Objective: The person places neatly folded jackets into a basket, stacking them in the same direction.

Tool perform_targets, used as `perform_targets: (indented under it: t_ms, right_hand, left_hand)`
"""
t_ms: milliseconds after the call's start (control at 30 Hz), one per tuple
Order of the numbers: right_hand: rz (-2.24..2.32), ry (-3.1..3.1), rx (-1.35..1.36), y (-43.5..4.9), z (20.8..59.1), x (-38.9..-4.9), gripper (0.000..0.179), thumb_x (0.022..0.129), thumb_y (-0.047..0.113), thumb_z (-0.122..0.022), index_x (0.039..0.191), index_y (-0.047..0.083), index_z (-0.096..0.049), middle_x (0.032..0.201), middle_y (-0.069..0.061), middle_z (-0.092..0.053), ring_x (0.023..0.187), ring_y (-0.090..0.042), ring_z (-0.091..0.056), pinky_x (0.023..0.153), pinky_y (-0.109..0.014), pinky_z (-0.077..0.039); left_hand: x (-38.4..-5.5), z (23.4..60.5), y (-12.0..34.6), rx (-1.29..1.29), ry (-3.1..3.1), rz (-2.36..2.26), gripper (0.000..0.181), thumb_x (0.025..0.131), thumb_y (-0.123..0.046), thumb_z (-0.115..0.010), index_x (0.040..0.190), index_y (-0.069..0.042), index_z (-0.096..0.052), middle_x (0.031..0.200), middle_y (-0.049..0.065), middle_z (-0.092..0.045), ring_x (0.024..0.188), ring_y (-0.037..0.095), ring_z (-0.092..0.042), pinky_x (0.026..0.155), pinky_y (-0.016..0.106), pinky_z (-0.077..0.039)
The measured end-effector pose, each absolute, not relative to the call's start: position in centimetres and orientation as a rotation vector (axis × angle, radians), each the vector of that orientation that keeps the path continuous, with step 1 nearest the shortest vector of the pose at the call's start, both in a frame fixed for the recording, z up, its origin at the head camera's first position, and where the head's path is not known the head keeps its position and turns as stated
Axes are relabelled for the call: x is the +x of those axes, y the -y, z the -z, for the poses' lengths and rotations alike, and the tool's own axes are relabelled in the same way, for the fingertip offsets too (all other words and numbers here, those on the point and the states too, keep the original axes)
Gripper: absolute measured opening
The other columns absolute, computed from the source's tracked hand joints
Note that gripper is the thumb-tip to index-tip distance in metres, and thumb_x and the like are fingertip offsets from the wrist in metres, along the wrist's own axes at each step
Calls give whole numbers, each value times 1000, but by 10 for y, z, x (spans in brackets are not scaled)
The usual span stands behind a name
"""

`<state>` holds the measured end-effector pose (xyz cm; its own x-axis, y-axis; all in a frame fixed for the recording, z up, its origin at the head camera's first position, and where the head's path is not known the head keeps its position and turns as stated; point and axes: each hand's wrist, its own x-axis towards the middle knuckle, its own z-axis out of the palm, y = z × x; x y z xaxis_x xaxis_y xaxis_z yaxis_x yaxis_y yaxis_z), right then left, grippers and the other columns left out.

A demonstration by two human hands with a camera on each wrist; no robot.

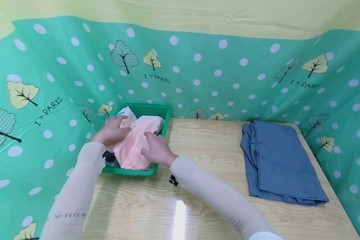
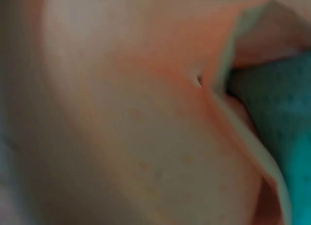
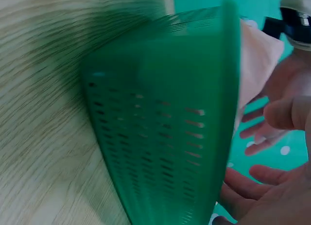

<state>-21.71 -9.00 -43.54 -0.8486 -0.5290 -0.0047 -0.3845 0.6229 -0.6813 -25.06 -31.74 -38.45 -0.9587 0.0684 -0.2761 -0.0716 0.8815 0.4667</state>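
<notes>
A pink cloth garment [image 1: 133, 143] lies bunched in a green plastic basket [image 1: 167, 121] at the left back of the table. Over its left side, my left hand [image 1: 114, 130] rests with fingers extended toward the middle. My right hand [image 1: 158, 148] is at the garment's right side by the basket rim, fingers loosely spread. Both hands [image 3: 272, 196] show relaxed fingers above the basket's edge in the right wrist view. The left wrist view is filled by blurred peach-coloured cloth [image 2: 160, 137], with a strip of green at its right.
A folded blue-grey cloth [image 1: 283, 163] lies on the right side of the wooden table [image 1: 207, 150]. Green dotted curtains [image 1: 216, 76] with tree prints hang behind and on both sides. Darker items [image 1: 112, 163] show under the pink garment in the basket.
</notes>
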Motion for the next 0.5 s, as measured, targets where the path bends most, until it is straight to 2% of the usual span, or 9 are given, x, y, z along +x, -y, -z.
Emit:
perform_targets:
  t_ms: [100,200,367,500]
  right_hand:
    - [839,-2704,-829,89,442,-215,69,98,32,-61,157,8,-35,158,-6,-47,148,-25,-42,129,-48,-19]
    - [679,-2762,-887,87,449,-213,70,97,37,-61,157,10,-35,159,-6,-46,152,-26,-35,129,-53,-15]
    - [531,-2834,-970,82,460,-208,76,96,42,-62,159,12,-33,158,-6,-47,155,-29,-28,128,-56,-16]
    - [631,-2827,-994,74,465,-203,72,96,39,-63,156,11,-37,158,-6,-47,155,-29,-26,128,-55,-14]
  left_hand:
    - [-247,384,305,92,-2816,-585,58,103,-38,-55,152,-8,-44,155,33,-29,136,53,-21,105,73,-27]
    - [-244,387,294,195,-2829,-518,51,103,-35,-57,144,-5,-54,146,33,-41,128,50,-30,100,68,-32]
    - [-246,400,278,394,-2731,-629,46,105,-29,-54,145,-5,-54,139,30,-56,129,49,-48,104,63,-44]
    - [-250,412,270,448,-2616,-716,43,108,-26,-49,147,-8,-53,139,27,-59,129,44,-55,110,61,-43]
